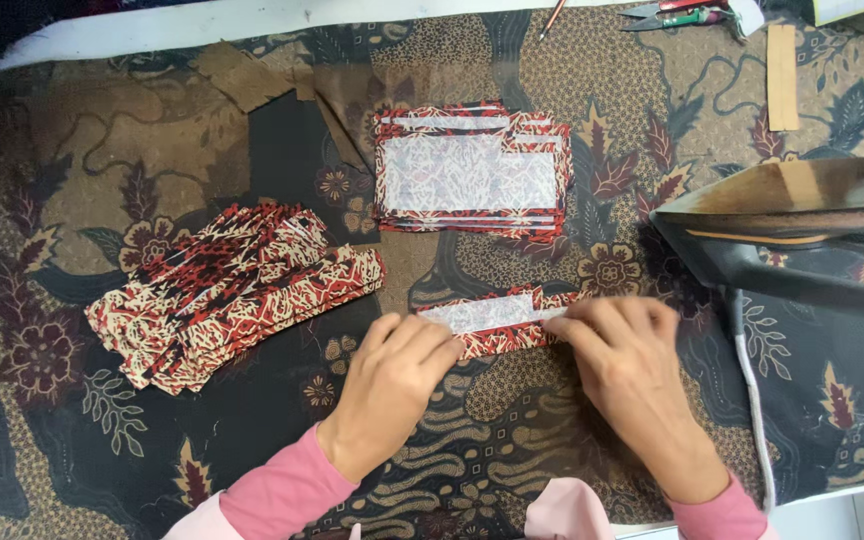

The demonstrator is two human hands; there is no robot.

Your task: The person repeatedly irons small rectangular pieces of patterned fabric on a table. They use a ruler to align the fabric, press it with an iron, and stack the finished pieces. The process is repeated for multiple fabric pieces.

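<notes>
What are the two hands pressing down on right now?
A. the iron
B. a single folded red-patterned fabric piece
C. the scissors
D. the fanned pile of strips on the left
B: both the left hand and right hand rest on the ends of the folded fabric piece, apart from the iron.

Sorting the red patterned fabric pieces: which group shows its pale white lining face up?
The neat rectangular stack of red patterned fabric pieces at top centre; the fanned pile on the left shows only printed sides.
</notes>
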